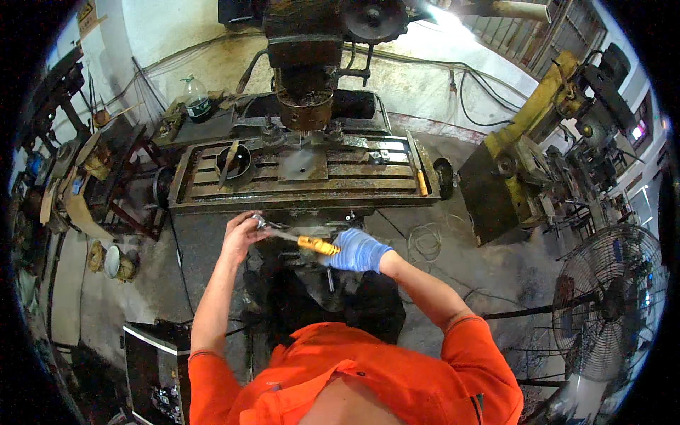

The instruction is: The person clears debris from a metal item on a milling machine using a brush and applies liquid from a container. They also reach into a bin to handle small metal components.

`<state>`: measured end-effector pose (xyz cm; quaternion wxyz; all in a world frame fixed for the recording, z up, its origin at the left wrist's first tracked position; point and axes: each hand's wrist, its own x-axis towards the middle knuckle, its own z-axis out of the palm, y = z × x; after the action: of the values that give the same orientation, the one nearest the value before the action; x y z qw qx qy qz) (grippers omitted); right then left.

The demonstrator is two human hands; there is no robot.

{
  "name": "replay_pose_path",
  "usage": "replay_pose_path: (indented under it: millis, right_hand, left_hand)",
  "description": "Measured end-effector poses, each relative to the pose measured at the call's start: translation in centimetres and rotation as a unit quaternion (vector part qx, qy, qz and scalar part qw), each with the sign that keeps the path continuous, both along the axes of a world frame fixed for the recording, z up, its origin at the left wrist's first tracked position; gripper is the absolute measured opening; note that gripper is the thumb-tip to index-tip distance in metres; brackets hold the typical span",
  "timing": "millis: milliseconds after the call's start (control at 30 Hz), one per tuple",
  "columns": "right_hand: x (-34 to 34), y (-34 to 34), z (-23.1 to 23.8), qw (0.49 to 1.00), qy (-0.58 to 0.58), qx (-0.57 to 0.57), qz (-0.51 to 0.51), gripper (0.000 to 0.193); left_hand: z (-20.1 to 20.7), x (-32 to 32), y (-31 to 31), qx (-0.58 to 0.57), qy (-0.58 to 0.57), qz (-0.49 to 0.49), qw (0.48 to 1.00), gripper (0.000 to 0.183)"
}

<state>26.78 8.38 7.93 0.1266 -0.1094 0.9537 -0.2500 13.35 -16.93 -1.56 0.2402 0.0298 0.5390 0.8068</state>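
Note:
My bare left hand [242,236] pinches a small shiny metal part [259,222] between thumb and fingertips, in front of the machine table. My right hand [360,251], in a blue knitted glove, is closed round the back end of a yellow-handled tool [313,244] with a slim grey blade. That blade points left and reaches to the metal part; whether its tip touches is too blurred to tell. Both hands are held over the floor between my body and the slotted milling machine table [234,200].
On the table lie a dark bowl [239,172] with a brush across it, small metal pieces [379,157] and another orange-handled tool [422,183]. The spindle head [304,106] hangs above. A fan [608,304] stands right; a black box [152,368] with metal parts sits lower left.

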Motion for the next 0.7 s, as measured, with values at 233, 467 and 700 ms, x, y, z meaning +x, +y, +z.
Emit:
replay_pose_path:
  millis: [233, 467, 700]
  right_hand:
    - [0.3, 0.6, 3.1, 0.996, -0.082, -0.033, -0.019, 0.048]
    - [-0.4, 4.4, 1.7, 0.995, -0.073, 0.037, -0.055, 0.058]
    - [-2.3, 9.4, 0.8, 0.979, 0.048, -0.118, -0.157, 0.04]
  left_hand:
    - [0.0, -0.9, 1.8, -0.016, 0.018, -0.01, 1.0, 0.033]
    - [3.5, -2.3, 6.7, -0.124, 0.098, -0.05, 0.986, 0.021]
    - [5.5, -8.7, 12.2, -0.438, 0.383, 0.053, 0.812, 0.022]
